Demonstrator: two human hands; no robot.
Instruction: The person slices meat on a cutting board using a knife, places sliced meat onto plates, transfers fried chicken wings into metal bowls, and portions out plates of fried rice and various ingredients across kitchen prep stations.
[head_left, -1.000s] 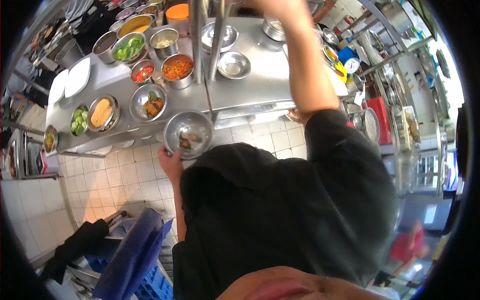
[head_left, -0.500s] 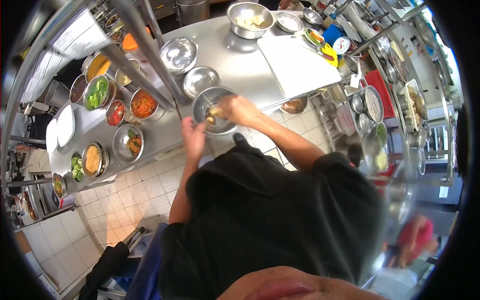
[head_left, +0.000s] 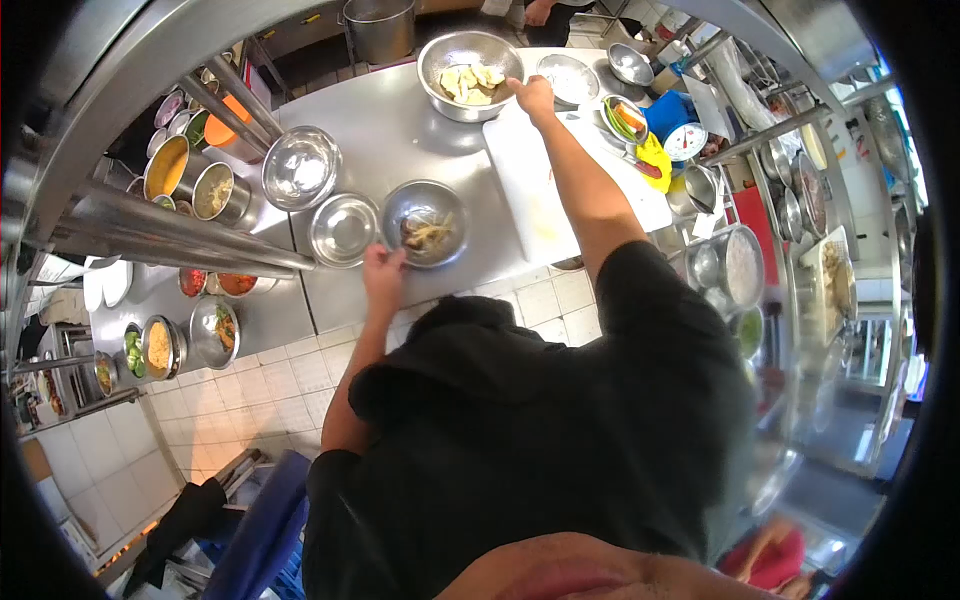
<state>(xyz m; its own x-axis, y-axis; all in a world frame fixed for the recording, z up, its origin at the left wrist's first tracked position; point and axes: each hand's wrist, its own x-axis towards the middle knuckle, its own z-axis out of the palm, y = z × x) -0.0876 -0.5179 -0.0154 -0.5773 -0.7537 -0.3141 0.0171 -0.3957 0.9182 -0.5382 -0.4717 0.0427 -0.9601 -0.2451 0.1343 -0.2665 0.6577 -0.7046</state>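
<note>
Right hand (head_left: 533, 97) pinches one edge of the upper-middle bowl (head_left: 460, 111), so it could tip tbh. Left hand (head_left: 384, 266) is at the center bowl (head_left: 420, 195), can't tell if gripping; a bump might slide it.

R hand (head_left: 535, 97) now at far bowl (head_left: 465, 48), yellowish pcs (head_left: 430, 236) added in nr bowl (head_left: 428, 196)

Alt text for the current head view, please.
The right hand is at the rim of a large metal bowl of pale yellow pieces, while the left hand is at the edge of a smaller metal bowl of brown and yellowish food. Beneath is a steel counter with a white cutting board on it.
</note>
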